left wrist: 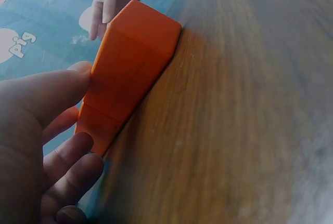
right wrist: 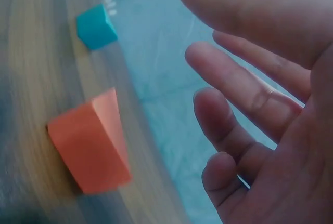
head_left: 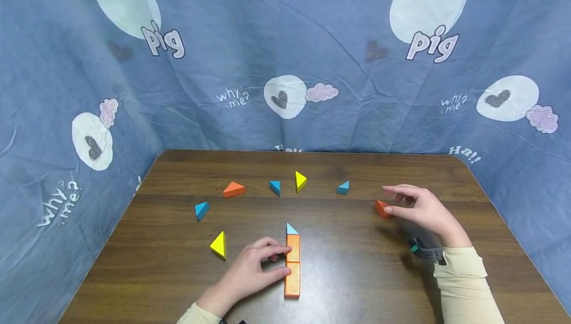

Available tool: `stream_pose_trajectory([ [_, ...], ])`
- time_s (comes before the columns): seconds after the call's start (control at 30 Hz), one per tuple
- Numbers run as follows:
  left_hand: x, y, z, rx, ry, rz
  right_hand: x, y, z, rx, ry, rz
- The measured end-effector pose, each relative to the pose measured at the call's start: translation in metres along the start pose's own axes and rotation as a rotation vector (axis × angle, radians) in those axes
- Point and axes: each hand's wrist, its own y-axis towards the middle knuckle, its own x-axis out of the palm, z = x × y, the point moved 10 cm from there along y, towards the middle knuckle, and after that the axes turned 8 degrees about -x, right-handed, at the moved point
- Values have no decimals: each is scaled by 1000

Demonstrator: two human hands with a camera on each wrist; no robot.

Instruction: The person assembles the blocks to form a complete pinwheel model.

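Observation:
My left hand (head_left: pixel 256 267) rests its index fingertip and thumb on two orange rectangular blocks lying end to end, the upper block (head_left: pixel 293 248) and the lower block (head_left: pixel 292 284). A light blue triangle block (head_left: pixel 291 229) sits at their far end. In the left wrist view, the thumb lies along the edge of an orange block (left wrist: pixel 127 60) standing on the wood. My right hand (head_left: pixel 424 210) hovers with fingers spread by an orange triangle block (head_left: pixel 381 209) at the right; in the right wrist view a gap shows between the fingers and that triangle block (right wrist: pixel 91 148).
Other triangle blocks lie in an arc on the wooden table (head_left: pixel 339 274): yellow (head_left: pixel 219 245), blue (head_left: pixel 201 210), orange (head_left: pixel 234 189), blue (head_left: pixel 275 187), yellow (head_left: pixel 300 181) and blue (head_left: pixel 343 188). A printed blue cloth (head_left: pixel 348 106) hangs behind the table.

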Motion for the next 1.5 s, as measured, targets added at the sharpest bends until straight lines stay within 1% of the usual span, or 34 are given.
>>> stream_pose_trajectory([
  [0.2,0,-1,-1,1,1,1,-3,-5,14,45,-35,-19],
  [0.37,1,-1,-2,-9,8,-3,1,-9,29,81,-63,-60],
  [0.53,0,-1,-1,-3,12,4,5,-11,40,72,-88,-98],
  [0.63,0,-1,-1,3,12,7,8,-12,46,64,-77,-112],
  [0.8,0,-1,0,6,12,5,13,-15,52,56,-16,-120],
  [0.97,1,0,-1,-12,12,-6,17,-17,56,66,22,-119],
  [1.23,1,1,-3,-23,22,-10,13,-20,61,62,-32,-87],
  [1.5,1,1,0,-9,18,0,11,-22,65,83,-68,-103],
])
